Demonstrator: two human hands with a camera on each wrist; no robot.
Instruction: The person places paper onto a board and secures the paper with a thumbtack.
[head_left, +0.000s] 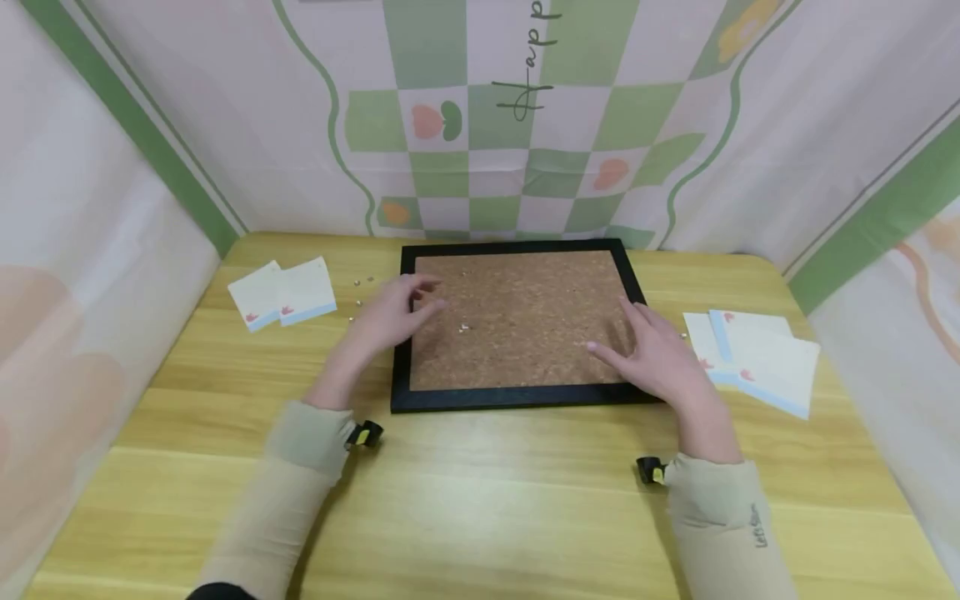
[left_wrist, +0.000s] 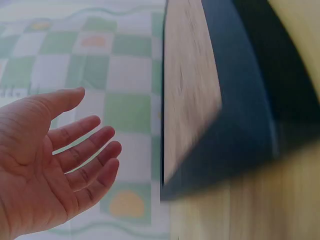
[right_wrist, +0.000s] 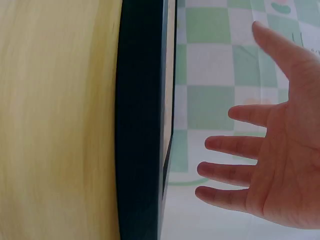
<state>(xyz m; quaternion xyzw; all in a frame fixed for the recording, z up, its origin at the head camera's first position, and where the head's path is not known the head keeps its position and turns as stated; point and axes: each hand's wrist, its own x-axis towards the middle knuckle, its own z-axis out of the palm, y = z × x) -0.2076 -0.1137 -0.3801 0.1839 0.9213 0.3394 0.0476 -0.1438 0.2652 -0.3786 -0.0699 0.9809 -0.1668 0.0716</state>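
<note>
Two arms (head_left: 296, 475) extended, left hand (head_left: 390, 315), right hand (head_left: 662, 354), relaxed above corkboard (head_left: 525, 325)

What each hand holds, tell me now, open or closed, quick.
Left hand: open, holding nothing.
Right hand: open, holding nothing.

Board (head_left: 525, 333): cork to my eye, matt, rough and grainy. Frame (head_left: 517, 397): smooth, with a low sheen; wood or plastic, I cannot tell from here. Table (head_left: 465, 492): wood-grained, smooth, glossy enough to throw a pale patch of light back at me. Cards (head_left: 306, 290): paper, flat and matt. Scattered bits (head_left: 464, 327): shiny, metal-looking. Backdrop (head_left: 292, 158): printed cloth, matt, lightly creased. Sleeves (head_left: 727, 517): soft matt cloth, wrinkled. Wrist cameras (head_left: 369, 434): hard plastic, by their look.
</note>
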